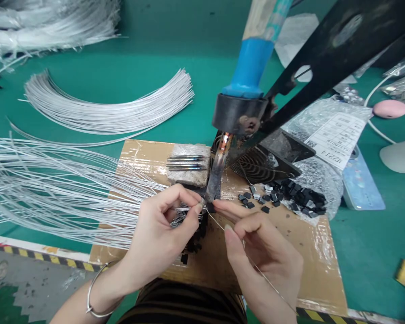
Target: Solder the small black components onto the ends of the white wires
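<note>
My left hand [162, 229] is closed in a pinch on the ends of a bundle of thin white wires [54, 189] that fans out to the left. My right hand [259, 252] pinches a thin strand of solder wire [256, 266] that runs back toward my body. Both fingertips meet just under the tip of a fixed soldering iron [218, 173] with a blue handle [249, 67], held on a black stand [324, 54]. Small black components [194, 238] lie beneath my hands on the cardboard sheet [310, 252].
A pile of black components [300, 198] spills from a plastic bag [324, 135] at right. A curved bundle of white wires [108, 110] lies on the green table. A sponge block with spare tips [187, 164] sits behind my hands. A small black fan [256, 164] stands beside the iron.
</note>
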A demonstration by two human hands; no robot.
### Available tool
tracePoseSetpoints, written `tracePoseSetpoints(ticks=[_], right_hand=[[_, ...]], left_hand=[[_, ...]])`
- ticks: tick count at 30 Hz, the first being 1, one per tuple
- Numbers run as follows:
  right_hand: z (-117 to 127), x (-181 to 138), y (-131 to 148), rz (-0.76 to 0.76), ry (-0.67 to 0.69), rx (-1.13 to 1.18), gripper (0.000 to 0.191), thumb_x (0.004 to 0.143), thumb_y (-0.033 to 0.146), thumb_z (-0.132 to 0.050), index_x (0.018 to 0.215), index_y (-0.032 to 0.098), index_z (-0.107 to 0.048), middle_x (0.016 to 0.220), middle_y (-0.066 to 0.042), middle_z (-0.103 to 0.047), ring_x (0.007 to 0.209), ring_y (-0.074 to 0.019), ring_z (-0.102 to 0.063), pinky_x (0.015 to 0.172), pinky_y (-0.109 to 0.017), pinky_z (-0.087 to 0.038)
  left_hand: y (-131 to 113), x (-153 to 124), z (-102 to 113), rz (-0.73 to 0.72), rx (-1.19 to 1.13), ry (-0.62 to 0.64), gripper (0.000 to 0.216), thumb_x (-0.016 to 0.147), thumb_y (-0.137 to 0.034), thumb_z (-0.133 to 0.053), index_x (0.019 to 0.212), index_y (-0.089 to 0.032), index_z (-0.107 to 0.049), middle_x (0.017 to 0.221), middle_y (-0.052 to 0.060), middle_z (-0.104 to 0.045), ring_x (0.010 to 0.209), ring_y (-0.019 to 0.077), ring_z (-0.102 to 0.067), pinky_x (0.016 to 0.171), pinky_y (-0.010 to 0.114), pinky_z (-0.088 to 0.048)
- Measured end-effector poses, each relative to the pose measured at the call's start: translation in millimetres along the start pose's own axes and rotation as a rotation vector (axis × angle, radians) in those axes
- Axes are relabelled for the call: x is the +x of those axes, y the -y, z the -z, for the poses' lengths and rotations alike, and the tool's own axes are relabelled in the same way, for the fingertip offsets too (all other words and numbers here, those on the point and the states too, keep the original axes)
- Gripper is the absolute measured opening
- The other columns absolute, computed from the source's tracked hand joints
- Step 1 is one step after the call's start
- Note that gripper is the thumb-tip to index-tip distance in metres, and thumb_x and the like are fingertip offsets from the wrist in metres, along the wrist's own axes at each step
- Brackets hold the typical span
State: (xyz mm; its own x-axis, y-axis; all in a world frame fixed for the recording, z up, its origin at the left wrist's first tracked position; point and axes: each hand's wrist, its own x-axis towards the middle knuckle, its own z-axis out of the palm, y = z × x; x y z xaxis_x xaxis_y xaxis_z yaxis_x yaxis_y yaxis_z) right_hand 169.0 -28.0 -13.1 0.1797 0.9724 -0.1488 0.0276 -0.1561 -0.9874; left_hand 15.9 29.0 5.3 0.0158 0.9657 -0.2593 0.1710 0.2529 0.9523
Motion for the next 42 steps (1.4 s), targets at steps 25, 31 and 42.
tracePoseSetpoints(ticks=[25, 31, 42], right_hand=[[-2.4, 5.3, 1.9, -0.004, -0.034, 0.114, 0.021, 0.095, 0.010, -0.068, 0.082, 0.025, -0.064, 0.128, -0.003, -0.083, 0.116, -0.0207, -0.081, 0.104, -0.032, -0.065], [-0.1, 7.2, -1.6, 0.058, -0.011, 0.093, 0.022, 0.096, 0.010, -0.069, 0.080, 0.024, -0.065, 0.127, -0.003, -0.084, 0.114, -0.0200, -0.082, 0.102, -0.029, -0.065], [1.2, 10.0, -4.8, 0.116, 0.039, 0.083, 0.024, 0.097, 0.007, -0.068, 0.082, 0.025, -0.065, 0.127, 0.003, -0.084, 0.116, -0.0143, -0.081, 0.105, -0.020, -0.062]], left_hand=[[6.5, 0.6, 1.8, -0.112, -0.031, -0.003, 0.015, 0.087, -0.008, -0.072, 0.078, -0.020, -0.072, 0.085, 0.001, -0.082, 0.075, 0.0134, -0.072, 0.067, 0.020, -0.054], [0.5, 1.3, 1.8, -0.079, 0.010, -0.009, 0.014, 0.086, -0.010, -0.072, 0.076, -0.019, -0.071, 0.083, 0.001, -0.082, 0.069, 0.0126, -0.069, 0.061, 0.020, -0.051], [0.9, 2.1, 2.0, -0.058, 0.027, -0.005, 0.011, 0.085, -0.013, -0.071, 0.075, -0.019, -0.070, 0.083, 0.003, -0.081, 0.068, 0.0138, -0.068, 0.057, 0.022, -0.046]])
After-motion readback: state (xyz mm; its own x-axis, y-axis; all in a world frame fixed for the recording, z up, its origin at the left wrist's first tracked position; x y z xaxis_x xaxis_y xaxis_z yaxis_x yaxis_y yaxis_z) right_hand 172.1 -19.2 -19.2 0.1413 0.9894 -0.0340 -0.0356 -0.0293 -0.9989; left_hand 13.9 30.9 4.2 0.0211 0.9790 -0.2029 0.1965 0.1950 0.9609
